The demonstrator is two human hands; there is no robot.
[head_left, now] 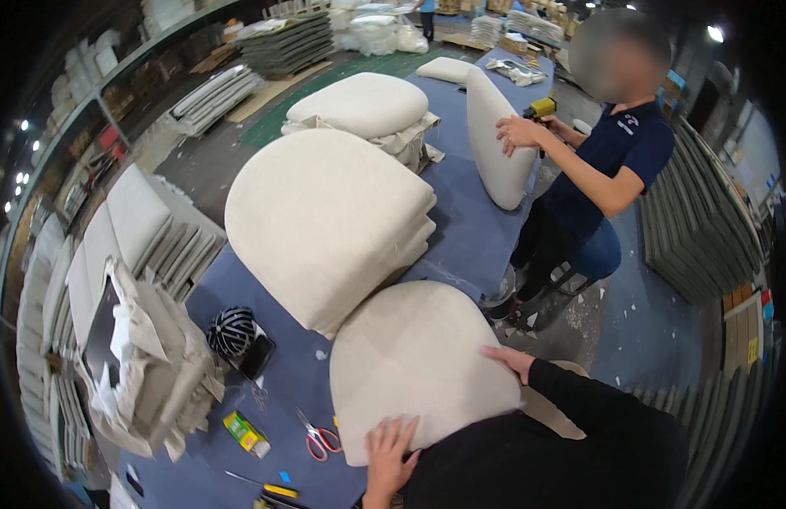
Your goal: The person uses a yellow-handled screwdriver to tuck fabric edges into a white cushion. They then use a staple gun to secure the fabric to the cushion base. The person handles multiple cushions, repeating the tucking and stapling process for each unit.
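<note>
A cream upholstered seat cushion (423,365), rounded at its far end, lies in front of me at the table's edge. My left hand (391,456) rests on its near left part, fingers spread flat. At the cushion's right edge, my right hand (510,361) lies with its fingers stretched out over the fabric. Neither hand is closed. Just beyond stands a stack of similar cream cushions (325,220), touching or nearly touching mine. Red-handled scissors (323,443) lie open on the table to the left of my left hand.
The blue-covered table (473,229) carries a yellow-green box (245,434), a yellow-handled screwdriver (278,489), a phone (257,356) and a striped cap (232,331). Fabric-covered pieces (147,365) pile up at left. Across the table a co-worker (613,153) holds a cushion and a yellow power tool (541,108).
</note>
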